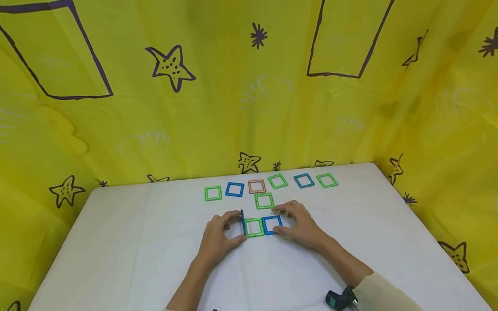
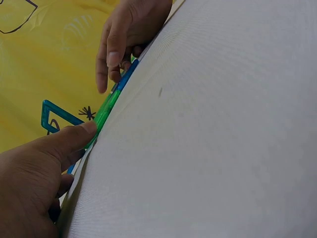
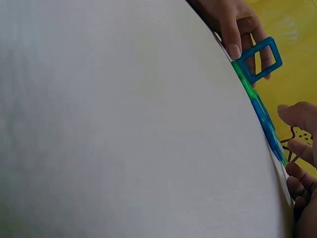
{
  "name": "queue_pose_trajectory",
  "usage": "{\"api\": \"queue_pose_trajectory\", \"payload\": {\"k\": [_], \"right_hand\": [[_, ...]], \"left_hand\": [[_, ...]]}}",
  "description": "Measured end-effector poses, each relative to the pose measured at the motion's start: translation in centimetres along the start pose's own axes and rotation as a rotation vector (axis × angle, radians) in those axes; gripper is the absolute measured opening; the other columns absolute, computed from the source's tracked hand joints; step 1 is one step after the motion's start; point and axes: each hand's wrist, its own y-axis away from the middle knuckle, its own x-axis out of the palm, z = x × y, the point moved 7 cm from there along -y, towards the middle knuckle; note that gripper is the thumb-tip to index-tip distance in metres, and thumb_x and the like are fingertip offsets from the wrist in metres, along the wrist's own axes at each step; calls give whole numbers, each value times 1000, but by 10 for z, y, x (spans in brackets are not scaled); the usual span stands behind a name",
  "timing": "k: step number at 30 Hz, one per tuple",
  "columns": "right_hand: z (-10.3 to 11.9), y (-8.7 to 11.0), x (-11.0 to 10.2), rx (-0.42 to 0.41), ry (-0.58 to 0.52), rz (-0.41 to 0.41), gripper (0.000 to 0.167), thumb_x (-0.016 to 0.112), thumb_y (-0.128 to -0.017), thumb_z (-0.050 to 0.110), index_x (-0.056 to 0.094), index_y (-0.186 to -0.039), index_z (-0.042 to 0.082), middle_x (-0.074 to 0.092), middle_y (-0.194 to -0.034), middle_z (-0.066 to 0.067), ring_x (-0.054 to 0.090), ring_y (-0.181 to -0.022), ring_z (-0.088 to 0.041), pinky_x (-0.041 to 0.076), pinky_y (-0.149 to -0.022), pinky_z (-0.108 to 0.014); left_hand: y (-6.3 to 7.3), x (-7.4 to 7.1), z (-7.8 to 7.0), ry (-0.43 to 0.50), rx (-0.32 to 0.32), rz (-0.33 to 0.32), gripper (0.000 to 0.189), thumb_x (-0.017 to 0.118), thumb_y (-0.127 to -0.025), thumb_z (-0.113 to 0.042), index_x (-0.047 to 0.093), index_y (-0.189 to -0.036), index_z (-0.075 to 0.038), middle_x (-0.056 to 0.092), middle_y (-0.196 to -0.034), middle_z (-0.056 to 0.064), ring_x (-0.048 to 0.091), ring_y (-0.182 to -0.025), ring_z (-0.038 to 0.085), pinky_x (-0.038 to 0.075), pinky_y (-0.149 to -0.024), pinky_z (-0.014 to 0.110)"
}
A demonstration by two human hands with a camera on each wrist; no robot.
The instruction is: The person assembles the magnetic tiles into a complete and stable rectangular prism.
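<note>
Yellow cloth w/ dark star & box outlines is hung behind & beside a white counter. Near the counter's far edge a row of six square frames is laid flat, green, blue & orange mixed. One spare green frame is set flat btwn that row & the pieces nearer the person.

Those pieces: a flat green frame & a flat blue frame, placed side by side, L to R, apparently edge to edge. At the green one's L edge an upright blue frame is stood on end; it's seen as a thin line in the head view, as an open square in the R wrist view. No long axis is offered, the shape being approx. square; its plane is aligned front-to-back, i.e. across the line of the flat pair.

Key relation: the upright frame is located just R of the L hand's palm, so the L hand is nearer; from the R hand it's separated by both flat frames.

States: the upright frame is held by the L hand, thumb at the near lower corner, fingers toward the far side. The R hand is held w/ thumb & fingers apart, about the flat blue frame's near & far edges; nothing is seen gripped. Whether contact's made there can't be told.
</note>
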Motion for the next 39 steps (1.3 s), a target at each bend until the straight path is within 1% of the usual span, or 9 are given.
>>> {"api": "queue_pose_trajectory", "payload": {"k": [5, 10, 14, 17, 23, 29, 32, 35, 39], "right_hand": [[1, -7, -6, 34, -77, -8, 50, 85, -90, 25, 67, -137, 18, 57, -124, -3, 48, -106, -23, 41, -91, -43], [4, -18, -10, 14, -103, -13, 51, 84, -91, 24, 65, -138, 14, 57, -125, -6, 47, -104, -24, 39, -91, -43], [5, -27, -13, -6, -78, -24, 52, 84, -91, 23, 66, -138, 11, 58, -126, -9, 49, -104, -26, 41, -91, -44], [3, -33, -14, 9, -72, -30, 52, 84, -91, 23, 66, -138, 11, 58, -127, -9, 50, -106, -26, 42, -93, -44], [-3, -43, -12, 50, -84, -15, 54, 83, -91, 27, 65, -140, 14, 58, -129, -8, 50, -110, -26, 42, -96, -44], [-5, -49, -10, 43, -101, -3, 56, 84, -91, 27, 64, -142, 11, 58, -128, -10, 49, -109, -27, 42, -96, -45], [-8, -53, -7, 51, -92, 1, 59, 84, -91, 28, 62, -143, 11, 58, -127, -9, 49, -109, -27, 41, -97, -45], [-11, -55, -5, 65, -92, 9, 62, 85, -90, 28, 61, -145, 10, 58, -125, -8, 47, -110, -26, 40, -97, -44], [-14, -58, -3, 67, -83, 11, 64, 87, -89, 27, 60, -145, 9, 56, -117, -6, 45, -106, -25, 38, -91, -42]], "left_hand": [[0, 0, 0, 3, 5, 5, 62, 94, -80, -24, 68, -137, -19, 74, -121, -6, 53, -92, 15, 45, -84, 40], [0, -2, 0, -1, 0, 0, 62, 94, -80, -24, 68, -137, -20, 74, -121, -7, 53, -92, 15, 44, -84, 40], [1, -2, -1, 5, -4, 6, 62, 93, -81, -24, 68, -137, -20, 74, -122, -7, 54, -92, 15, 45, -84, 40], [1, -1, -1, 4, -8, 14, 62, 93, -81, -25, 68, -137, -21, 74, -122, -7, 54, -93, 15, 45, -84, 40], [1, -1, 1, -1, -21, 17, 62, 93, -81, -25, 68, -138, -21, 74, -122, -7, 54, -94, 15, 45, -84, 40], [1, 0, 2, -6, -29, 23, 62, 93, -82, -26, 67, -138, -22, 73, -122, -7, 54, -94, 15, 45, -84, 39], [1, 1, 3, -8, -28, 22, 62, 93, -82, -26, 67, -138, -22, 73, -123, -8, 55, -95, 14, 45, -85, 40], [1, 1, 3, -12, -22, 22, 62, 93, -82, -26, 67, -138, -22, 74, -123, -8, 55, -95, 15, 45, -85, 40], [1, 2, 2, -13, -23, 27, 62, 92, -82, -27, 67, -139, -22, 73, -122, -6, 53, -94, 15, 45, -83, 39]]}}
